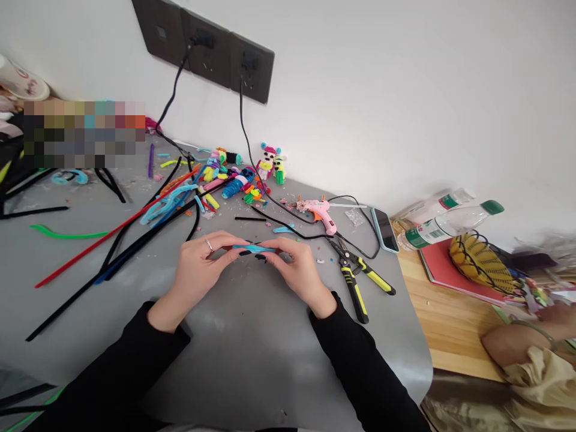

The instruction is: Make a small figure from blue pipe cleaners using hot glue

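Observation:
A light blue pipe cleaner piece (254,248) is stretched between my two hands above the grey table. My left hand (202,264), with a ring on one finger, pinches its left end. At the other end, the thumb and fingers of my right hand (297,267) are closed on it. Dark bits show just below the blue piece, perhaps dark fingernails; I cannot tell. Beyond my hands lie another short blue pipe cleaner (283,228) and a black one (250,219). Pliers with yellow and black handles (353,282) rest open to the right of my right hand.
Pipe cleaners, including a long red one (112,231), spread across the left. Small fuzzy figures (267,162) stand near the wall. A pink glue gun (321,215) with a cord, a phone (384,230) and bottles (450,225) are at right. Another person's arm (517,345) is at far right.

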Action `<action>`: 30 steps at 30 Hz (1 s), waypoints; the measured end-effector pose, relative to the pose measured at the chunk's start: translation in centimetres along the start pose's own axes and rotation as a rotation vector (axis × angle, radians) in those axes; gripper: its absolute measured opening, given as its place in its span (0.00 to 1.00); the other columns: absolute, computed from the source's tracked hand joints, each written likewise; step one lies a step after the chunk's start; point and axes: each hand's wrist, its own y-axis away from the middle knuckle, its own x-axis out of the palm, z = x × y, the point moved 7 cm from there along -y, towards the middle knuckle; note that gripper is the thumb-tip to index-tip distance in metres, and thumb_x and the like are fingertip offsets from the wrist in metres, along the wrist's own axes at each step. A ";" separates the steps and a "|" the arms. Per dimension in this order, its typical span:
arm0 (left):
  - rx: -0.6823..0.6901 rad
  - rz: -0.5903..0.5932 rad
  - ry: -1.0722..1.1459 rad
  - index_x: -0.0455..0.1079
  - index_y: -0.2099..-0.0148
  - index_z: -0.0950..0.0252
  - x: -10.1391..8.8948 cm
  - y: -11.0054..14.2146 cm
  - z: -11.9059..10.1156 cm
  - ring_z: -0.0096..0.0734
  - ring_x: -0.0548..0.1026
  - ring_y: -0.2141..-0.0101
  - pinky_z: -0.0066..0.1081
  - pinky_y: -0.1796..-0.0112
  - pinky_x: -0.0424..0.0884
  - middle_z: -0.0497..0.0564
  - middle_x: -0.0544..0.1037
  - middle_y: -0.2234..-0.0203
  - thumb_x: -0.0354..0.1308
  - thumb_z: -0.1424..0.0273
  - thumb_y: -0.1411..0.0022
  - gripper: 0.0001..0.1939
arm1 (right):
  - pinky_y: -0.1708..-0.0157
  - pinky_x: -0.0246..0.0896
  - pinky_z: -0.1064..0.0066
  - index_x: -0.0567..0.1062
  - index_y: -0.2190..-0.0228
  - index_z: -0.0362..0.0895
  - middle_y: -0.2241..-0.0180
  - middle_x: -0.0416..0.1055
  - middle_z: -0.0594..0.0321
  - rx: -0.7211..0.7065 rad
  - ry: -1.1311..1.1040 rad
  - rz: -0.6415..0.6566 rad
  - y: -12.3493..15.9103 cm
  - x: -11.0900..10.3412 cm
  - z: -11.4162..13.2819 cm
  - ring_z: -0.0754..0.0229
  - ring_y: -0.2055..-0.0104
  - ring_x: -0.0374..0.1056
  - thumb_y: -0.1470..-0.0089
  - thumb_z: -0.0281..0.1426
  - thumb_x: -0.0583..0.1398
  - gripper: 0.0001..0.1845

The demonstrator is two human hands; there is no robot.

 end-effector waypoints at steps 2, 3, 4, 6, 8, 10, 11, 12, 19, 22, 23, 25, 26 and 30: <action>0.019 -0.012 -0.007 0.84 0.66 0.58 0.0 0.0 -0.1 0.34 0.81 0.70 0.30 0.70 0.76 0.50 0.86 0.70 0.64 0.64 0.36 0.09 | 0.65 0.70 0.70 0.85 0.60 0.46 0.66 0.83 0.60 0.009 -0.001 0.000 0.0 0.0 -0.1 0.60 0.67 0.75 0.33 0.37 0.63 0.11; 0.023 -0.020 -0.007 0.84 0.66 0.58 -0.1 0.0 -0.2 0.32 0.80 0.72 0.29 0.71 0.75 0.49 0.86 0.71 0.64 0.65 0.37 0.08 | 0.65 0.70 0.71 0.84 0.60 0.45 0.67 0.83 0.60 0.012 -0.001 0.000 0.0 0.1 -0.1 0.60 0.67 0.75 0.33 0.37 0.63 0.11; 0.022 -0.031 -0.003 0.84 0.66 0.58 -0.1 0.0 -0.3 0.31 0.80 0.73 0.29 0.73 0.74 0.48 0.85 0.71 0.64 0.66 0.37 0.08 | 0.65 0.69 0.71 0.84 0.61 0.45 0.68 0.82 0.61 0.008 0.004 0.000 0.1 0.1 -0.1 0.60 0.67 0.75 0.33 0.37 0.63 0.11; -0.008 -0.043 0.017 0.83 0.67 0.58 -0.1 0.1 -0.2 0.30 0.79 0.75 0.28 0.74 0.74 0.48 0.85 0.73 0.64 0.65 0.37 0.08 | 0.66 0.69 0.71 0.84 0.61 0.45 0.69 0.82 0.61 -0.022 0.035 -0.006 0.1 0.1 0.0 0.60 0.68 0.75 0.32 0.37 0.62 0.11; -0.075 -0.037 0.052 0.83 0.68 0.58 0.1 0.1 0.2 0.31 0.79 0.76 0.29 0.74 0.75 0.48 0.84 0.74 0.65 0.63 0.38 0.09 | 0.65 0.69 0.71 0.83 0.61 0.45 0.68 0.82 0.60 -0.076 0.095 -0.020 0.2 0.2 0.2 0.59 0.67 0.76 0.31 0.37 0.61 0.12; -0.157 -0.022 0.096 0.83 0.68 0.59 0.2 0.2 0.8 0.34 0.80 0.75 0.31 0.72 0.77 0.49 0.84 0.75 0.67 0.60 0.39 0.10 | 0.64 0.70 0.70 0.83 0.61 0.45 0.67 0.81 0.59 -0.126 0.158 -0.029 0.3 0.3 0.4 0.59 0.66 0.75 0.30 0.37 0.60 0.12; -0.194 -0.017 0.120 0.83 0.67 0.60 0.2 0.2 1.1 0.35 0.81 0.74 0.32 0.71 0.78 0.50 0.84 0.74 0.68 0.57 0.40 0.12 | 0.64 0.70 0.69 0.82 0.60 0.46 0.67 0.81 0.59 -0.144 0.182 -0.031 0.4 0.3 0.5 0.58 0.66 0.75 0.30 0.36 0.60 0.12; -0.225 -0.016 0.142 0.83 0.64 0.60 0.2 0.2 1.4 0.36 0.81 0.73 0.33 0.69 0.80 0.51 0.85 0.72 0.69 0.55 0.41 0.14 | 0.64 0.70 0.69 0.82 0.60 0.45 0.67 0.80 0.59 -0.156 0.199 -0.034 0.4 0.3 0.6 0.58 0.66 0.75 0.30 0.36 0.59 0.12; -0.203 0.037 0.172 0.82 0.57 0.62 0.3 -0.1 1.4 0.41 0.84 0.64 0.38 0.58 0.82 0.55 0.86 0.65 0.73 0.51 0.45 0.22 | 0.62 0.71 0.67 0.81 0.59 0.46 0.66 0.80 0.59 -0.178 0.192 -0.064 0.4 -0.2 1.4 0.58 0.64 0.74 0.29 0.36 0.58 0.12; -0.158 0.035 0.137 0.82 0.64 0.60 0.3 0.0 1.3 0.38 0.82 0.67 0.37 0.62 0.81 0.53 0.86 0.68 0.70 0.55 0.41 0.14 | 0.61 0.71 0.67 0.81 0.58 0.46 0.65 0.79 0.59 -0.197 0.184 -0.054 0.4 -0.1 1.5 0.58 0.62 0.74 0.28 0.37 0.58 0.12; -0.141 0.032 0.126 0.82 0.65 0.60 0.4 0.0 1.2 0.38 0.82 0.68 0.36 0.63 0.81 0.52 0.86 0.69 0.69 0.57 0.41 0.12 | 0.60 0.71 0.68 0.81 0.56 0.46 0.64 0.79 0.58 -0.206 0.183 -0.043 0.4 0.0 1.4 0.58 0.62 0.74 0.29 0.37 0.59 0.12; -0.116 0.028 0.104 0.83 0.65 0.59 0.5 0.0 1.1 0.37 0.82 0.68 0.35 0.63 0.81 0.52 0.86 0.69 0.68 0.59 0.40 0.10 | 0.60 0.71 0.68 0.81 0.54 0.45 0.64 0.79 0.58 -0.222 0.192 -0.021 0.4 0.2 1.3 0.58 0.62 0.74 0.29 0.37 0.60 0.12; -0.110 0.028 0.091 0.83 0.64 0.59 0.5 0.1 1.2 0.37 0.82 0.68 0.35 0.63 0.81 0.51 0.86 0.68 0.68 0.60 0.40 0.09 | 0.59 0.71 0.67 0.81 0.54 0.45 0.64 0.79 0.58 -0.224 0.203 -0.015 0.4 0.2 1.2 0.58 0.62 0.74 0.29 0.37 0.60 0.12; -0.088 0.023 0.030 0.84 0.59 0.56 0.0 0.2 1.4 0.36 0.82 0.69 0.34 0.64 0.80 0.49 0.87 0.65 0.67 0.62 0.40 0.08 | 0.59 0.70 0.67 0.81 0.58 0.46 0.64 0.79 0.58 -0.159 0.224 -0.069 0.2 -0.5 0.6 0.57 0.62 0.74 0.29 0.35 0.58 0.12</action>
